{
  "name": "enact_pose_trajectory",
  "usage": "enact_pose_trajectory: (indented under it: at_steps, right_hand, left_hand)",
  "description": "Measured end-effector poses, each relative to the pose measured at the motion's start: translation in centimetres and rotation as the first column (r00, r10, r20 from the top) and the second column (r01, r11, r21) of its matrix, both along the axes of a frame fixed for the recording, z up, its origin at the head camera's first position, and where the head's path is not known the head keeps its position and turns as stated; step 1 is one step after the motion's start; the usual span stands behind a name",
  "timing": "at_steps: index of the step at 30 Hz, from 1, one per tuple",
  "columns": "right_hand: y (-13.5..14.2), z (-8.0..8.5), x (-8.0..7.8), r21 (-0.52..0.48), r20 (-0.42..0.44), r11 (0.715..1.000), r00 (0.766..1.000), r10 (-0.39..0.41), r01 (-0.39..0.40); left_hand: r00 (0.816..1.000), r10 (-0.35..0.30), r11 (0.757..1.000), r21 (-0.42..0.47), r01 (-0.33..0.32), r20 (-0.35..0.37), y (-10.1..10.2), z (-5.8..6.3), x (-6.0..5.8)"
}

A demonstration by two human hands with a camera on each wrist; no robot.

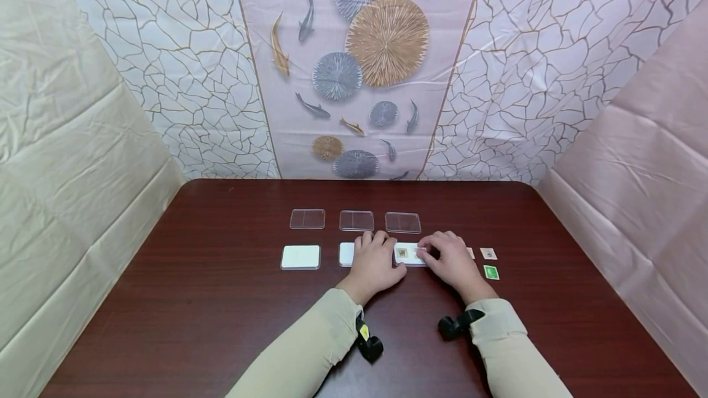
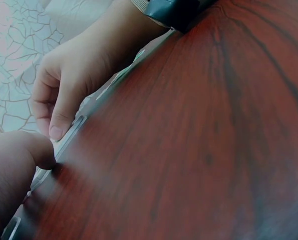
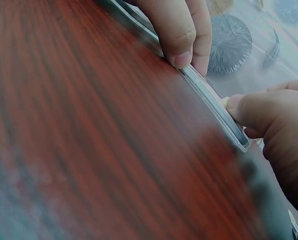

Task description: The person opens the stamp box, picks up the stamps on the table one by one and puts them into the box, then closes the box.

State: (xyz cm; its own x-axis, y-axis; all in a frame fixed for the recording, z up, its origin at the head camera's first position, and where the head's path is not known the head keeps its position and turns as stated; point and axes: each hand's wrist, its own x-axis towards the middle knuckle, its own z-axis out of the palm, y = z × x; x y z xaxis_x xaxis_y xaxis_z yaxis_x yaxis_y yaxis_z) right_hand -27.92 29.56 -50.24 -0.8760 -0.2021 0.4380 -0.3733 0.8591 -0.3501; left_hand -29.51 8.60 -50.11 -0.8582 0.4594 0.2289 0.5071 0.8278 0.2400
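A shallow clear plastic case with a white insert [image 1: 421, 261] lies on the table, a small stamp-like square [image 1: 402, 253] on its left half. My left hand [image 1: 376, 265] holds this case at its left end, thumb at the near edge; the hand partly covers a second white-filled case [image 1: 346, 254]. Over the right half of the first case, my right hand [image 1: 455, 265] pinches a small stamp, mostly hidden by the fingers. In the right wrist view, the right thumb [image 3: 236, 107] sits low over the case rim [image 3: 213, 107].
Three clear lids [image 1: 307, 218] lie in a row farther back. Another white-filled case [image 1: 301, 257] is at the left. Right of my right hand lie a pale stamp [image 1: 488, 253] and a green stamp [image 1: 491, 272]. Patterned cloth [image 1: 354, 109] hangs behind the dark red table [image 1: 193, 324].
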Motion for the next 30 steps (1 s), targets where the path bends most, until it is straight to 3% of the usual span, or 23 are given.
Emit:
enact_pose_trajectory:
  at_steps: [6, 13, 22, 30]
  right_hand:
    - [0.0, 0.0, 0.1, 0.020, 0.010, 0.999, 1.000, -0.026, 0.026]
    - [0.1, 0.0, 0.1, -0.049, 0.006, 0.998, 0.999, -0.039, 0.039]
    - [0.5, 0.4, 0.1, -0.130, -0.121, 0.988, 0.987, -0.101, 0.085]
    - [2.4, 0.1, 0.3, -0.163, -0.207, 0.976, 0.962, -0.177, 0.144]
  left_hand:
    - [1.000, -0.002, 1.000, -0.001, 0.002, 0.000, 0.0, 0.1, 0.0]
    - [1.000, 0.000, 1.000, -0.008, 0.000, -0.007, -0.1, 0.3, 0.1]
    - [0.999, -0.032, 0.999, 0.001, 0.032, -0.030, -0.7, 0.1, -0.2]
    - [0.996, -0.078, 0.996, -0.036, 0.077, -0.041, -3.4, 0.0, -1.0]
